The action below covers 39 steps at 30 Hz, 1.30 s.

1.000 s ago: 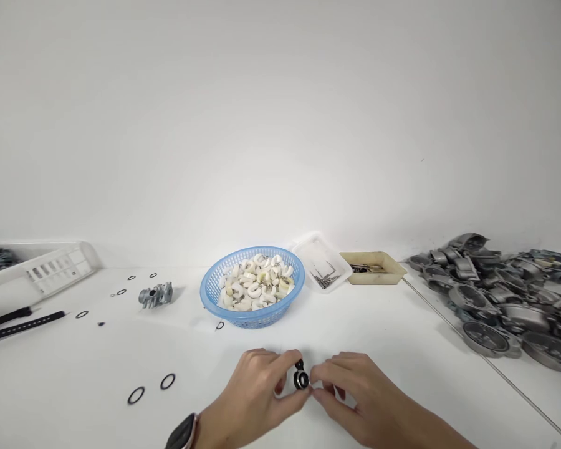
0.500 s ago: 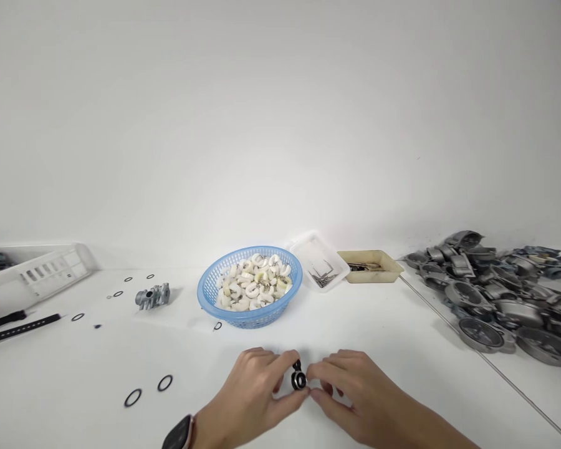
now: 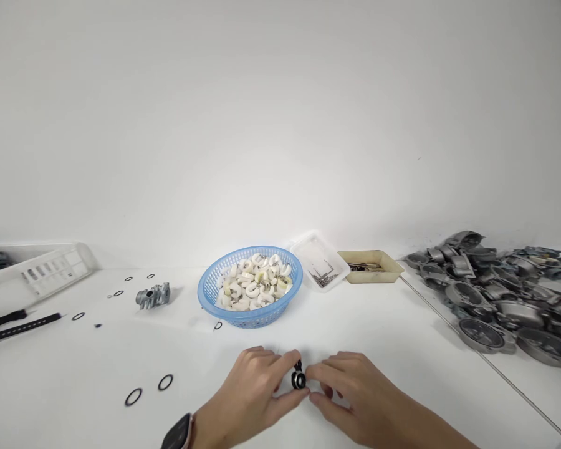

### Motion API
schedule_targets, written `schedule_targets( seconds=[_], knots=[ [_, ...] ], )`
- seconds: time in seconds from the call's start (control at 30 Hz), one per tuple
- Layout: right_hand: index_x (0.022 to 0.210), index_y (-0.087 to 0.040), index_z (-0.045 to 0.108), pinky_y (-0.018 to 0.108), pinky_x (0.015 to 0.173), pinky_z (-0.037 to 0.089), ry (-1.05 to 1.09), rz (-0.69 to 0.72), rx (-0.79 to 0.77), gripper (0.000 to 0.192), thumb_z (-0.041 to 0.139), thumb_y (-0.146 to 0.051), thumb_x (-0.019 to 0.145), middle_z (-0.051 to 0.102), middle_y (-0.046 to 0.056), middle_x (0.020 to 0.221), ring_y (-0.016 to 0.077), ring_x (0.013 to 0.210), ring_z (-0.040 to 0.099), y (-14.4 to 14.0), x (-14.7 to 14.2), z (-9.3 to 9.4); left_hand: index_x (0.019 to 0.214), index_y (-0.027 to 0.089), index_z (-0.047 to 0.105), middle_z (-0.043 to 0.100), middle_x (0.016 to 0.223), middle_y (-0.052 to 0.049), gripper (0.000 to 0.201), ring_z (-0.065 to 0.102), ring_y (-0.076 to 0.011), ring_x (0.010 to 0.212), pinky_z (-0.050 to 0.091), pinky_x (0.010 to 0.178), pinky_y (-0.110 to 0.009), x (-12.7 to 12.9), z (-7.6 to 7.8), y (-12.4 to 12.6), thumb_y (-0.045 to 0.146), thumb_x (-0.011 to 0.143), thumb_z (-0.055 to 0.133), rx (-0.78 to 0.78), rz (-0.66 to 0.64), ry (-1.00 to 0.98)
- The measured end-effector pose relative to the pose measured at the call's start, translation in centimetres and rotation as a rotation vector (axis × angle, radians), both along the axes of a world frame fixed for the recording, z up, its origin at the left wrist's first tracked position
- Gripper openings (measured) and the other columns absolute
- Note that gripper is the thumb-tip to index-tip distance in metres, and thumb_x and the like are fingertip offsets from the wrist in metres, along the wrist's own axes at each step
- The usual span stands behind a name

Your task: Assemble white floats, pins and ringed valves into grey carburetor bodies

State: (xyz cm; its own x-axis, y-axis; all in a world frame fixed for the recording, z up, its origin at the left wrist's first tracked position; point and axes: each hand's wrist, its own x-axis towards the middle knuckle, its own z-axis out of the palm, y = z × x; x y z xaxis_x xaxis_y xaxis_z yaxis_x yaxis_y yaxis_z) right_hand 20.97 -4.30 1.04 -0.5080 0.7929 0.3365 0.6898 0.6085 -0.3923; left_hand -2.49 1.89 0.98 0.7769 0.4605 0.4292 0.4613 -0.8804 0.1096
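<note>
A small black part with a shiny round, ring-like end (image 3: 298, 380) is pinched between the thumb and index finger of my left hand (image 3: 257, 390), just above the white table. My right hand (image 3: 353, 393) has its curled index finger and thumb at the right edge of the same part, the thumb a little lower. Which fingertip presses on it is hard to make out. Two black rings, one nearer (image 3: 133, 397) and one farther (image 3: 165, 382), lie flat to the left of my left hand.
Behind my hands stands a blue basket (image 3: 206, 302) of white curved pieces. Beside it are a white tray (image 3: 303, 249) with thin metal pins and a beige tray (image 3: 393, 268). Grey metal castings (image 3: 490, 299) pile up at right. A ribbed metal fitting (image 3: 153, 296) and black straps (image 3: 23, 329) lie left.
Both hands keep almost the same place around the black part. My right thumb and index finger have shifted very slightly, and the part has turned a little.
</note>
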Motion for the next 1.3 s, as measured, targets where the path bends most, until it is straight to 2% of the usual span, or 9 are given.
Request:
schedule_targets(
  seconds=[0.27,0.4,0.6,0.97,1.3],
  knots=[
    [0.092,-0.023,0.060,0.028,0.071,0.041,0.002,0.009,0.026,0.012,0.052,-0.022,0.101,0.065,-0.003,0.076,0.0160,0.069,0.061,0.08,-0.06,-0.25,0.116,0.023,0.060,0.066,0.065,0.005,0.026,0.064,-0.0201,0.056,0.042,0.059,-0.031,-0.01,-0.19,-0.18,0.035,0.095,0.068,-0.014,0.012,0.019],
    [0.096,-0.022,0.061,0.029,0.071,0.041,0.008,-0.009,-0.002,0.012,0.051,-0.023,0.102,0.066,-0.002,0.077,0.0167,0.069,0.061,0.09,-0.04,-0.16,0.118,0.022,0.060,0.064,0.063,0.005,0.028,0.064,-0.0197,0.055,0.041,0.058,-0.031,0.07,-0.41,0.07,0.040,0.099,0.066,-0.044,0.047,0.002],
    [0.104,-0.023,0.062,0.030,0.074,0.041,0.016,0.001,-0.055,0.010,0.053,-0.023,0.101,0.068,-0.002,0.082,0.0171,0.073,0.064,-0.02,0.01,-0.10,0.117,0.023,0.059,0.067,0.066,0.006,0.029,0.065,-0.0200,0.057,0.042,0.058,-0.032,0.04,-0.04,-0.18,0.031,0.093,0.073,-0.033,0.008,0.039],
    [0.091,-0.024,0.056,0.028,0.071,0.039,0.003,0.011,0.039,0.011,0.052,-0.019,0.100,0.063,-0.005,0.076,0.0144,0.068,0.059,-0.10,-0.06,-0.22,0.114,0.024,0.059,0.065,0.065,0.006,0.030,0.064,-0.0201,0.055,0.043,0.057,-0.032,0.20,0.11,-0.39,0.034,0.091,0.075,-0.010,-0.010,0.038],
    [0.094,-0.023,0.058,0.028,0.067,0.036,-0.033,0.019,0.090,0.008,0.053,-0.019,0.099,0.062,-0.005,0.075,0.0140,0.063,0.052,0.15,0.00,-0.18,0.112,0.024,0.060,0.066,0.067,0.006,0.027,0.064,-0.0203,0.057,0.041,0.058,-0.032,0.23,0.00,-0.45,0.037,0.094,0.074,-0.043,0.010,0.081]
  ],
)
